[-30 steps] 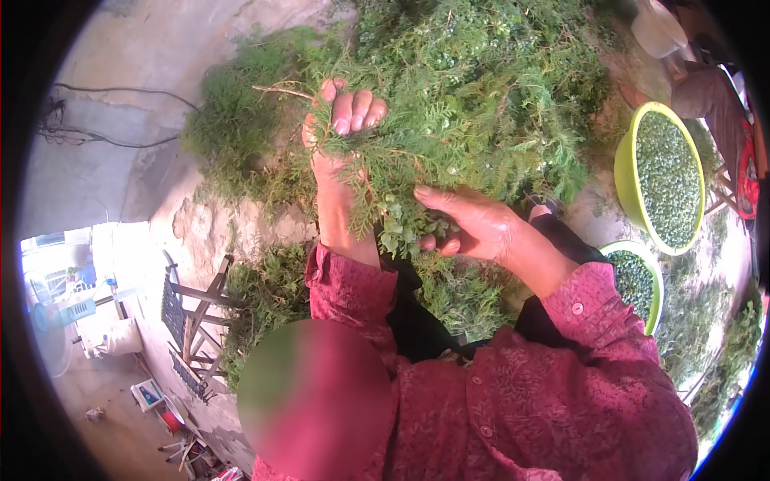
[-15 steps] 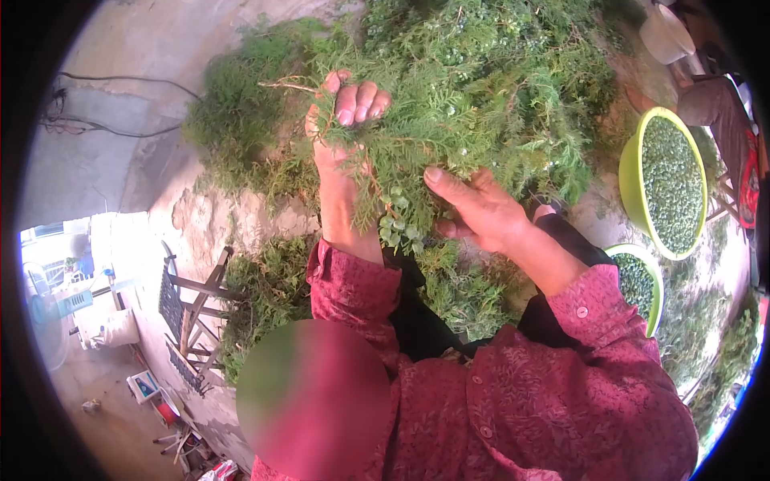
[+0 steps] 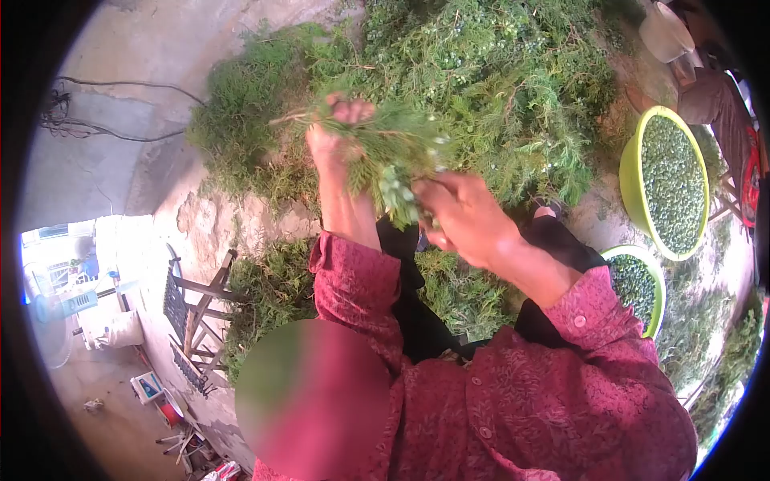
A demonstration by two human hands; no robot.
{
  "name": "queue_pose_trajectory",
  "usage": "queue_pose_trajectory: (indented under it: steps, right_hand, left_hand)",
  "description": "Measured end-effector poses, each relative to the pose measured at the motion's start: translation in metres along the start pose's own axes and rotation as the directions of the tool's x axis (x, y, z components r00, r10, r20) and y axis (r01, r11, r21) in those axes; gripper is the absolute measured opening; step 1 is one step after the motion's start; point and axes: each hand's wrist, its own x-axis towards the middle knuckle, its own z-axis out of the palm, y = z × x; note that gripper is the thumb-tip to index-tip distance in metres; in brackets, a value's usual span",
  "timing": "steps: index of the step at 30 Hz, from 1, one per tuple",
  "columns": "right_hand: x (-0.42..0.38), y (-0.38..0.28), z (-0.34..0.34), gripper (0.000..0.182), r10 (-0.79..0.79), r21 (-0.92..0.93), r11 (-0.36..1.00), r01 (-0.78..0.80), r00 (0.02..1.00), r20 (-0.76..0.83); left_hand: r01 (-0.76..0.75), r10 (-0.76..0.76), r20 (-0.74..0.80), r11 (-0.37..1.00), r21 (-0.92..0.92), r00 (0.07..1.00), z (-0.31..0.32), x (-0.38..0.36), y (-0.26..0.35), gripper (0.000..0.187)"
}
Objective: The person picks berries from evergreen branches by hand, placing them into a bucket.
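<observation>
My left hand (image 3: 338, 132) is closed round the stem of a leafy evergreen branch (image 3: 397, 140), whose bare woody end sticks out to the left. A bunch of pale green cones (image 3: 396, 192) hangs from the branch, near my right hand. My right hand (image 3: 465, 212) has its fingers curled and pressed together at the edge of this bunch. Motion blurs the fingertips and the leaves. Beyond both hands lies a big heap of cut evergreen branches (image 3: 513, 88), with cones among the leaves.
At the right stand a large yellow-green basin (image 3: 634, 172) full of green cones and a smaller green-rimmed basin (image 3: 659, 293) with more. A white bucket (image 3: 666, 34) is at the upper right. A folding stool (image 3: 196, 309) and cables (image 3: 120, 131) lie to the left.
My right hand has moved slightly left and down onto the cone bunch, and its fingers have closed. My left hand has dipped slightly, still holding the branch.
</observation>
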Motion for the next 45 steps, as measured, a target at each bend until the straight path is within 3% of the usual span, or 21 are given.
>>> queue_pose_trajectory:
  steps: [1, 2, 3, 5, 6, 8, 9, 11, 13, 14, 21, 23, 24, 26, 27, 29, 30, 32, 33, 35, 45]
  right_hand:
    - [-0.011, 0.006, -0.002, 0.021, -0.076, -0.057, 0.995, 0.081, 0.993, 0.092]
    - [-0.025, 0.013, -0.004, 0.02, -0.146, -0.113, 0.979, 0.17, 0.971, 0.191]
    - [-0.03, 0.028, -0.004, 0.02, -0.014, 0.009, 1.0, 0.012, 0.966, 0.259]
    - [-0.022, 0.031, -0.012, 0.019, 0.26, 0.218, 0.909, -0.354, 0.893, 0.368]
    - [-0.016, 0.026, -0.022, 0.018, 0.234, 0.303, 0.859, -0.411, 0.844, 0.482]
    - [-0.007, 0.018, -0.028, 0.019, 0.187, 0.37, 0.843, -0.39, 0.858, 0.478]
    - [-0.004, 0.017, -0.031, 0.02, 0.135, 0.458, 0.81, -0.367, 0.876, 0.463]
    - [0.002, 0.024, -0.036, 0.023, 0.073, 0.493, 0.792, -0.36, 0.858, 0.508]
    - [0.003, 0.022, -0.032, 0.027, 0.169, 0.558, 0.721, -0.41, 0.886, 0.433]
    - [0.004, 0.025, -0.036, 0.032, 0.051, 0.588, 0.723, -0.362, 0.877, 0.477]
    - [0.007, 0.017, -0.038, 0.046, 0.035, 0.694, 0.631, -0.346, 0.907, 0.42]
    - [0.011, 0.016, -0.039, 0.047, 0.062, 0.702, 0.625, -0.341, 0.919, 0.39]
    - [0.013, 0.016, -0.041, 0.049, 0.088, 0.715, 0.616, -0.331, 0.931, 0.355]
    - [0.019, 0.011, -0.051, 0.049, 0.006, 0.758, 0.604, -0.247, 0.952, 0.305]
    - [0.022, 0.008, -0.058, 0.05, -0.071, 0.798, 0.58, -0.163, 0.966, 0.249]
    - [0.022, -0.005, -0.067, 0.046, -0.108, 0.818, 0.564, -0.113, 0.972, 0.209]
    - [0.022, -0.011, -0.07, 0.044, -0.112, 0.828, 0.558, -0.059, 0.983, 0.145]
    - [0.025, -0.013, -0.076, 0.032, -0.125, 0.839, 0.544, -0.012, 0.988, 0.095]
    - [0.025, -0.014, -0.075, 0.032, -0.129, 0.839, 0.544, -0.007, 0.987, 0.092]
    - [0.025, -0.015, -0.07, 0.026, -0.02, 0.795, 0.594, 0.124, 0.99, -0.14]
    - [0.017, -0.017, -0.068, 0.016, 0.092, 0.77, 0.631, 0.093, 0.977, -0.193]
  left_hand:
    - [0.143, 0.134, -0.547, 0.89, 0.434, 0.826, 0.05, 0.013, 0.005, 0.038]
    - [0.474, 0.472, -0.785, 0.625, 0.62, 0.402, 0.077, 0.021, 0.006, 0.023]
    - [0.466, 0.476, -0.782, 0.629, 0.622, 0.402, 0.064, 0.023, 0.014, 0.023]
    - [0.235, 0.421, -0.75, 0.77, 0.593, 0.51, 0.026, 0.014, 0.043, 0.027]
    - [0.254, 0.414, -0.761, 0.77, 0.586, 0.5, 0.025, 0.005, 0.04, 0.027]
    - [0.051, 0.386, -0.508, 0.756, 0.652, 0.77, 0.024, 0.006, 0.036, 0.023]
    - [0.04, 0.387, -0.501, 0.761, 0.648, 0.774, 0.017, 0.008, 0.036, 0.023]
    - [-0.101, 0.175, -0.286, 0.962, 0.254, 0.942, 0.004, 0.01, 0.036, 0.018]
    - [-0.081, 0.188, -0.333, 0.947, 0.31, 0.924, 0.015, 0.011, 0.032, 0.014]
    - [-0.064, 0.211, -0.373, 0.927, 0.369, 0.903, 0.02, 0.012, 0.031, 0.013]
    - [-0.056, 0.201, -0.411, 0.939, 0.338, 0.889, 0.023, 0.015, 0.036, 0.015]
    - [0.16, -0.072, -0.32, 0.953, 0.257, 0.945, 0.02, 0.022, 0.043, 0.013]
    - [0.157, -0.07, -0.319, 0.953, 0.258, 0.945, 0.033, 0.025, 0.04, 0.013]
    - [0.475, 0.061, -0.72, 0.713, 0.516, 0.691, 0.073, 0.03, 0.023, 0.009]
    - [0.472, 0.056, -0.715, 0.715, 0.516, 0.697, 0.076, 0.028, 0.014, 0.009]
    - [0.598, -0.079, -0.662, 0.517, 0.612, 0.745, 0.082, 0.027, -0.006, 0.007]
    - [0.594, -0.087, -0.654, 0.52, 0.613, 0.751, 0.091, 0.026, -0.018, 0.007]
    - [0.595, -0.22, -0.554, 0.357, 0.72, 0.803, 0.111, 0.025, -0.04, 0.011]
    - [0.603, -0.303, -0.522, 0.443, 0.663, 0.797, 0.11, 0.023, -0.049, 0.02]
    - [0.589, -0.322, -0.5, 0.309, 0.747, 0.804, 0.101, 0.017, -0.062, 0.023]
    - [0.551, -0.362, -0.519, -0.015, 0.834, 0.774, 0.101, 0.017, -0.073, 0.024]
